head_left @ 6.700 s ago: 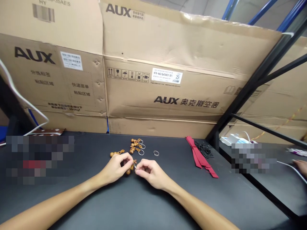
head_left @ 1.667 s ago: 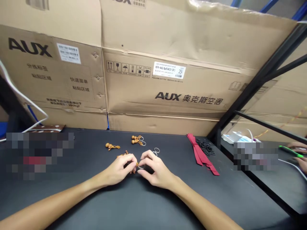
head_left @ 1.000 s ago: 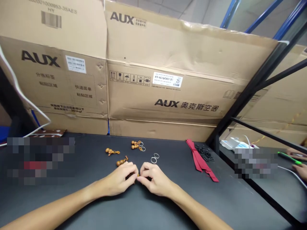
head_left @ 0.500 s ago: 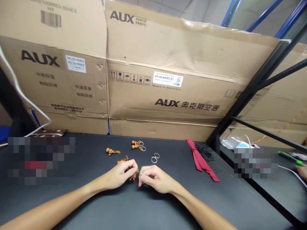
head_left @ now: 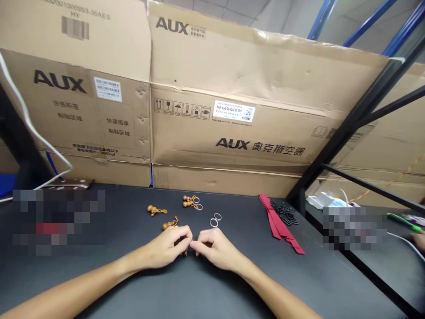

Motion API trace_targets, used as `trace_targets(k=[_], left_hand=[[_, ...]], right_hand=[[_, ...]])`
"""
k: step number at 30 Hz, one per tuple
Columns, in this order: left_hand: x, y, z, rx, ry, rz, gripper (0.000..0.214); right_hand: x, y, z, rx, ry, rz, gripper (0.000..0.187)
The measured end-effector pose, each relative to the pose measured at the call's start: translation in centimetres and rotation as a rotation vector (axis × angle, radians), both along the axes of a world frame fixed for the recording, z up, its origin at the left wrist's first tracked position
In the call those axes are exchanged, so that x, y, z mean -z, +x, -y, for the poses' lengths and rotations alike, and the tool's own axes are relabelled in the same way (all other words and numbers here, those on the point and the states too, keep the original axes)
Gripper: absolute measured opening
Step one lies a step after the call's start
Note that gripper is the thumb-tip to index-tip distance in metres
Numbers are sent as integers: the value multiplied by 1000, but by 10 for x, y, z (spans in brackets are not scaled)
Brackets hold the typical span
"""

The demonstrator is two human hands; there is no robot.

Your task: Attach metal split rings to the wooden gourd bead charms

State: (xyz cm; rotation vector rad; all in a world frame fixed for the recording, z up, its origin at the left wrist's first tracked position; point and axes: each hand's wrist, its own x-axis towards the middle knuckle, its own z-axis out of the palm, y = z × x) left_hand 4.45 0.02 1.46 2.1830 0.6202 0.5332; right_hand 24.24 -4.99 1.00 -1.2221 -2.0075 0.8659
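Note:
My left hand (head_left: 172, 243) is closed on a wooden gourd pendant (head_left: 186, 252), of which only a few small brown beads and a bit of orange cord show. The fingertips of my right hand (head_left: 214, 248) are pinched right beside it, at the cord; a metal ring in them is hidden now. Just behind the left hand lies another gourd pendant (head_left: 169, 224). Farther back are a loose gourd pendant (head_left: 152, 209) and two gourd pendants with rings (head_left: 190, 201). Two loose key rings (head_left: 214, 221) overlap behind my right hand.
Dark red ribbon strips (head_left: 277, 223) and a pile of black clips or loops (head_left: 284, 213) lie to the right on the black table (head_left: 159, 292). Cardboard boxes (head_left: 232, 124) stand along the back. A black metal post (head_left: 318, 159) rises on the right, with another person's hand (head_left: 419, 239) beyond it.
The fingertips of my two hands have drawn closer together. The metal ring that showed between my right fingers is now covered. The objects on the table have not moved.

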Motion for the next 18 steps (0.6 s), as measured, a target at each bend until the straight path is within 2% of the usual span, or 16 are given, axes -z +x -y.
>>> trace_targets(k=[3,6,11,14,18], left_hand=[[-1,0,-3,-11,-24,0,30],[-1,0,-8,-22,-81,11,32],[2,-1,-12,-6,-140,36,32],[3,-1,-11,6,-134,30,32],[2,-1,-9,-10,-98,16,31]], right_hand=[[2,2,-1,-32,-19,-50,32],[4,5,-2,-133,-148,-205,28],[5,7,-5,-256,-254,-345,37],[3,7,-4,-253,-248,-330,40],[-1,5,0,-167,-185,-210,33]])
